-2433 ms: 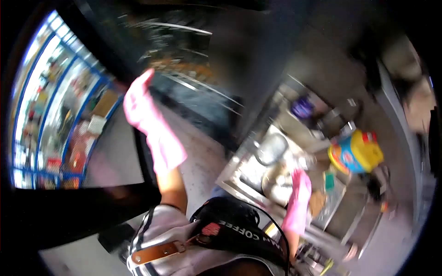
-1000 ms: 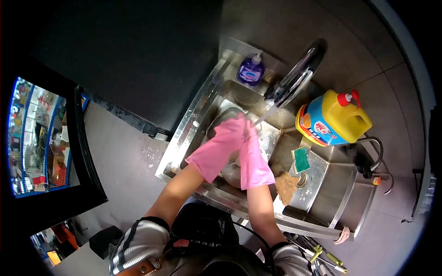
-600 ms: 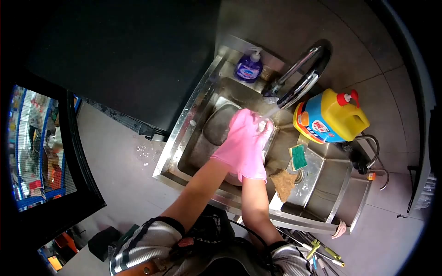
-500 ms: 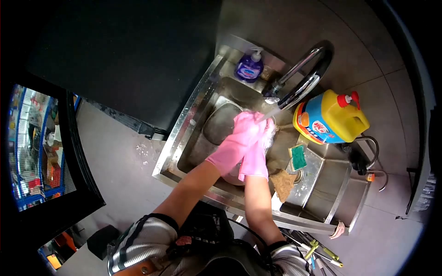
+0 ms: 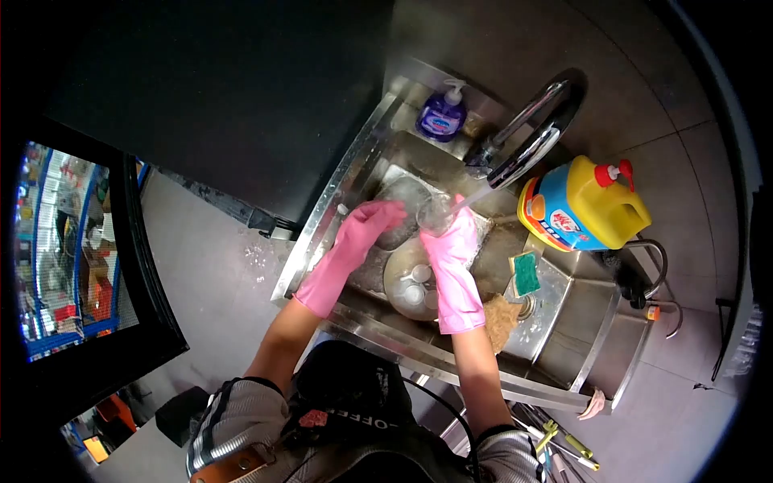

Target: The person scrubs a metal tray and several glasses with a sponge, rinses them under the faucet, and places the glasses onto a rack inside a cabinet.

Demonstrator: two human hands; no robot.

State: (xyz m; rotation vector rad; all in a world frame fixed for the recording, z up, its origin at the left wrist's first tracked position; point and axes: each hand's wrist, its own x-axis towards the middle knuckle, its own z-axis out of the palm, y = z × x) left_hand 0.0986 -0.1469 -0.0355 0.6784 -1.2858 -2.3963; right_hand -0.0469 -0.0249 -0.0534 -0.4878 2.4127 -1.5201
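Note:
My right hand [image 5: 452,232], in a pink rubber glove, is closed on a clear, round glass-like vessel [image 5: 433,212]. Water from the tap [image 5: 527,153] runs down onto it. My left hand [image 5: 377,221], gloved in the same pink, is to the left of the vessel with its fingers stretched out and nothing in them. Behind its fingertips lies a dark round shape [image 5: 403,193] in the sink basin [image 5: 419,157]. Below the hands sits a round bowl [image 5: 396,270] holding several small whitish cups [image 5: 414,294], partly hidden by my right glove.
A purple pump bottle [image 5: 441,117] stands at the sink's back corner. Right of the tap is a big yellow detergent jug [image 5: 592,205]. A green sponge [image 5: 526,274] and a brown cloth [image 5: 501,320] lie by the drain. Brush handles [image 5: 576,447] stick out below the sink.
My hands, together under the water before, have moved apart. The left one has shifted left and away from the vessel; the right one still has it. The bowl of cups now shows.

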